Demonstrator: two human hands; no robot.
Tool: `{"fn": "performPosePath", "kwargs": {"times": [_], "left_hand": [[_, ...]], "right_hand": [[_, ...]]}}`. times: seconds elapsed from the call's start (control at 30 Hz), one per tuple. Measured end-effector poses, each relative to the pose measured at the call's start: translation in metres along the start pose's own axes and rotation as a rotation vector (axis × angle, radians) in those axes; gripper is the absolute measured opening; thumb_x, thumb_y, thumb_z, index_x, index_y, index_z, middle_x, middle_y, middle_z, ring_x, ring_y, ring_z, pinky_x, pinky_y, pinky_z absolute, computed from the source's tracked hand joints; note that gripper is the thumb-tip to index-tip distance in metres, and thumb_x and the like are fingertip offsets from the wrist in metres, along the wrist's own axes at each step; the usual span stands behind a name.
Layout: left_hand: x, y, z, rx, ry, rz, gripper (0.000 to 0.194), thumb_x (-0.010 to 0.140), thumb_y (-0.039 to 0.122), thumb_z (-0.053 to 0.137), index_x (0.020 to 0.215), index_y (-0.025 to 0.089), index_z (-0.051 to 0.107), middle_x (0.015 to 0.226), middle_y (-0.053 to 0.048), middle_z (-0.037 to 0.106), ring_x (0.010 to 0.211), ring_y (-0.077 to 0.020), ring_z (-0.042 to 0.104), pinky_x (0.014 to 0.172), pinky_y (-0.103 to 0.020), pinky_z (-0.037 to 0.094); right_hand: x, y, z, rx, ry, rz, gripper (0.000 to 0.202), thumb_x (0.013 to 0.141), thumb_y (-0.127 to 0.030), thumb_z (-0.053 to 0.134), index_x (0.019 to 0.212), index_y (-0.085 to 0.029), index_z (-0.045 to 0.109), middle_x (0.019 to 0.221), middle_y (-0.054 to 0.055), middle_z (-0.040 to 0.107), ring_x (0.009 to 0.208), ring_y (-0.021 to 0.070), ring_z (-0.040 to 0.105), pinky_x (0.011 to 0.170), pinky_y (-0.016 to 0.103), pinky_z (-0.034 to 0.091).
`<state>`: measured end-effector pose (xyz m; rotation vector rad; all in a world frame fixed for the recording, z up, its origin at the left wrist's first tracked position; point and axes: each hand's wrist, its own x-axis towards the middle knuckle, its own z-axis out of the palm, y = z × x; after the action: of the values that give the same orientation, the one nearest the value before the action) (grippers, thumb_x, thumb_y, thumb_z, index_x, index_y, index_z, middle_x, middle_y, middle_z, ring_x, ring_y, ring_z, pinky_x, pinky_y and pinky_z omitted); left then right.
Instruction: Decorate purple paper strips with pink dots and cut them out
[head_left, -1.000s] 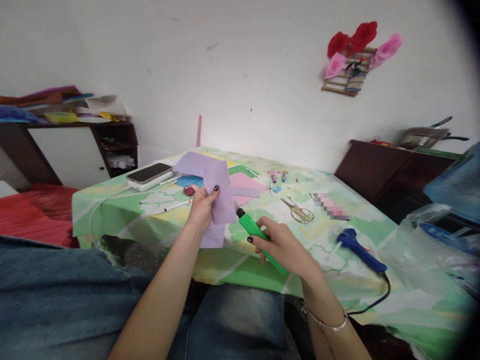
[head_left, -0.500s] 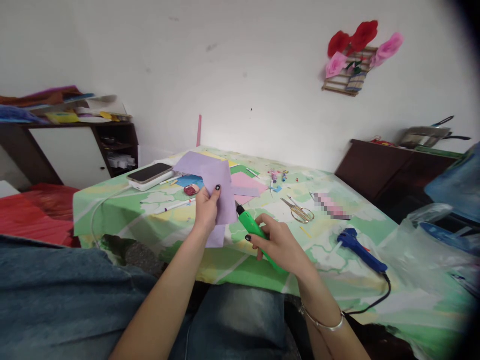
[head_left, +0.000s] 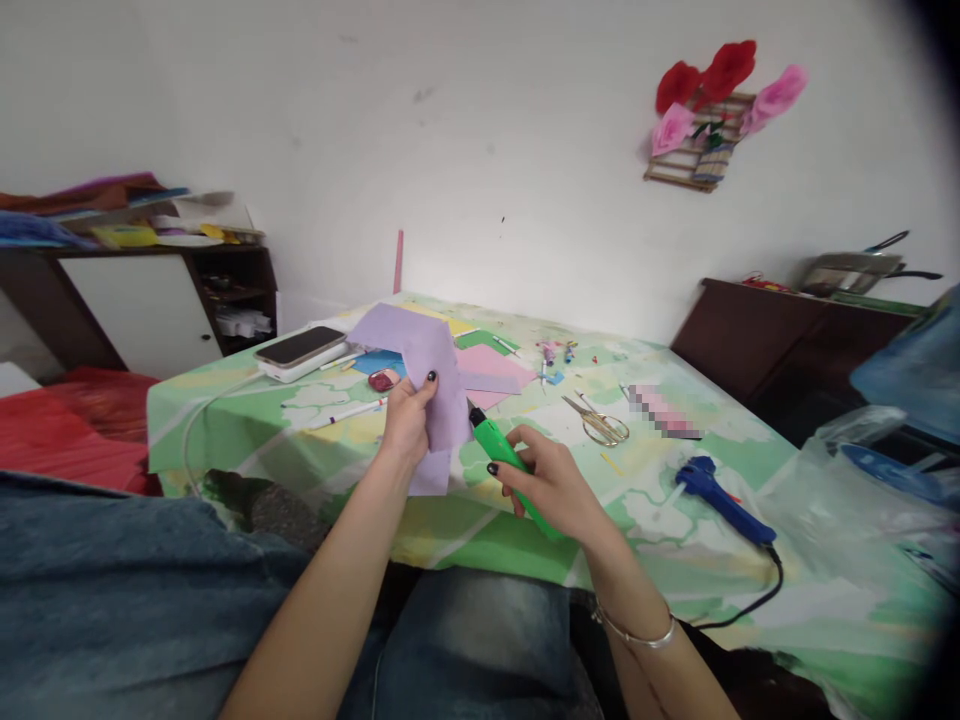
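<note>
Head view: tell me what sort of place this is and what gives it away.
Probably a room in a home, used for paper crafts: scissors and a blue glue gun lie on the table, and a pan sits on a dark cabinet.

cutter (head_left: 496, 445) right of paper (head_left: 448, 405), scissors (head_left: 589, 414) and glue gun (head_left: 724, 502) farther right on tablecloth (head_left: 637, 525)

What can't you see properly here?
Head view:
Left hand: fingers hidden behind the purple paper, except the thumb.
Green tool: partly covered by the right hand; tip too small to tell if it's touching.
Pink thing: blurred by square blocks.
Blue thing: cut off at the right edge.
</note>
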<state>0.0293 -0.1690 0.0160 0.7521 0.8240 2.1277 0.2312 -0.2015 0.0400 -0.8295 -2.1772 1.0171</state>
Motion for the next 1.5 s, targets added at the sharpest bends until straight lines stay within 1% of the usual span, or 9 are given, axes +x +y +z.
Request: {"fn": "performPosePath", "kwargs": {"times": [0.1,0.27,0.4,0.6,0.77,0.93,1.07,1.23,1.5], "left_hand": [[0.001,0.000,-0.001,-0.017,0.030,0.010,0.035,0.054,0.032,0.081,0.082,0.018,0.065,0.084,-0.004,0.072,0.091,-0.0230,0.065,0.085,-0.036,0.050],[0.003,0.003,-0.003,-0.022,0.073,0.055,0.034,0.054,0.028,0.080,0.081,0.020,0.061,0.086,-0.002,0.070,0.090,-0.0190,0.064,0.085,-0.033,0.048],[0.003,0.005,-0.002,-0.013,0.087,0.087,0.034,0.056,0.028,0.079,0.082,0.019,0.061,0.087,-0.002,0.070,0.088,-0.0174,0.063,0.085,-0.031,0.047],[0.001,0.002,-0.001,-0.001,0.087,0.075,0.033,0.056,0.029,0.078,0.083,0.018,0.062,0.091,-0.005,0.071,0.089,-0.0205,0.064,0.081,-0.033,0.049],[-0.006,-0.006,0.006,0.021,0.051,0.047,0.032,0.056,0.030,0.077,0.082,0.015,0.067,0.085,-0.008,0.072,0.085,-0.0233,0.066,0.079,-0.035,0.051],[-0.010,-0.009,0.011,0.028,0.029,0.048,0.033,0.056,0.031,0.077,0.084,0.015,0.068,0.086,-0.008,0.073,0.084,-0.0228,0.066,0.080,-0.035,0.050],[-0.011,-0.009,0.012,0.039,0.024,0.065,0.031,0.059,0.030,0.075,0.085,0.015,0.069,0.088,-0.008,0.073,0.085,-0.0221,0.066,0.080,-0.034,0.050],[-0.013,-0.010,0.012,0.064,0.019,0.078,0.031,0.061,0.030,0.073,0.088,0.014,0.068,0.087,-0.008,0.073,0.083,-0.0222,0.066,0.080,-0.034,0.050],[-0.012,-0.011,0.010,0.109,0.040,0.089,0.031,0.064,0.029,0.072,0.091,0.013,0.068,0.096,-0.010,0.071,0.088,-0.0219,0.065,0.085,-0.034,0.048]], "right_hand": [[0.000,-0.002,0.004,-0.020,0.030,-0.008,0.009,0.082,-0.026,0.052,0.086,-0.022,0.044,0.056,-0.006,0.060,0.041,0.0105,0.057,0.046,0.020,0.041],[0.001,-0.003,0.009,-0.028,0.051,-0.001,0.010,0.082,-0.027,0.053,0.085,-0.023,0.044,0.055,-0.006,0.059,0.040,0.0106,0.056,0.045,0.020,0.041],[0.002,-0.001,0.012,-0.013,0.059,-0.005,0.011,0.083,-0.028,0.053,0.087,-0.023,0.044,0.057,-0.006,0.060,0.040,0.0112,0.056,0.043,0.020,0.041],[0.003,0.004,0.015,-0.034,0.086,-0.016,0.011,0.083,-0.029,0.054,0.088,-0.023,0.045,0.056,-0.006,0.059,0.041,0.0114,0.057,0.045,0.020,0.041],[0.005,0.007,0.013,-0.001,0.129,0.000,0.013,0.083,-0.030,0.055,0.087,-0.022,0.045,0.055,-0.006,0.059,0.039,0.0115,0.056,0.042,0.020,0.040],[0.005,0.005,0.010,-0.004,0.134,0.000,0.013,0.083,-0.030,0.055,0.087,-0.022,0.046,0.055,-0.005,0.060,0.040,0.0116,0.057,0.043,0.020,0.041],[0.005,0.004,0.012,-0.031,0.173,-0.013,0.012,0.083,-0.029,0.055,0.087,-0.022,0.046,0.055,-0.005,0.061,0.040,0.0113,0.058,0.044,0.019,0.041],[0.006,0.005,0.014,-0.004,0.179,-0.003,0.013,0.083,-0.030,0.056,0.087,-0.022,0.046,0.054,-0.006,0.060,0.039,0.0114,0.057,0.042,0.019,0.041],[0.007,0.005,0.013,0.002,0.188,-0.005,0.013,0.083,-0.029,0.056,0.086,-0.022,0.046,0.054,-0.006,0.060,0.038,0.0111,0.057,0.042,0.020,0.041]]}}
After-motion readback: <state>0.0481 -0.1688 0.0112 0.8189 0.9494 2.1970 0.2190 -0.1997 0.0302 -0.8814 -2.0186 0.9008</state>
